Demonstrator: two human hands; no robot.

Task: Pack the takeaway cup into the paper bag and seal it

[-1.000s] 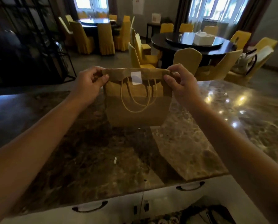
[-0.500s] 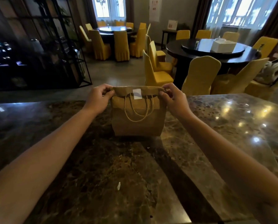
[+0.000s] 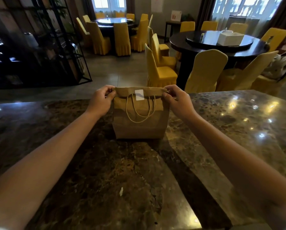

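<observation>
A brown paper bag (image 3: 139, 128) stands upright on the dark marble counter (image 3: 105, 171), its top folded over toward me. A white sticker (image 3: 139, 95) lies across the folded flap, and the twine handles (image 3: 139, 112) hang down the front. My left hand (image 3: 101, 100) pinches the left end of the fold. My right hand (image 3: 176, 100) pinches the right end. The takeaway cup is not visible; whatever is in the bag is hidden.
A small white scrap (image 3: 121, 191) lies on the counter nearer to me. Beyond the counter's far edge stand yellow-covered chairs (image 3: 158, 70) and round dark dining tables (image 3: 218, 44). A black metal shelf (image 3: 39, 47) fills the left.
The bag has come down from the air and now rests on the counter, farther from me. Both hands keep their hold on the folded top.
</observation>
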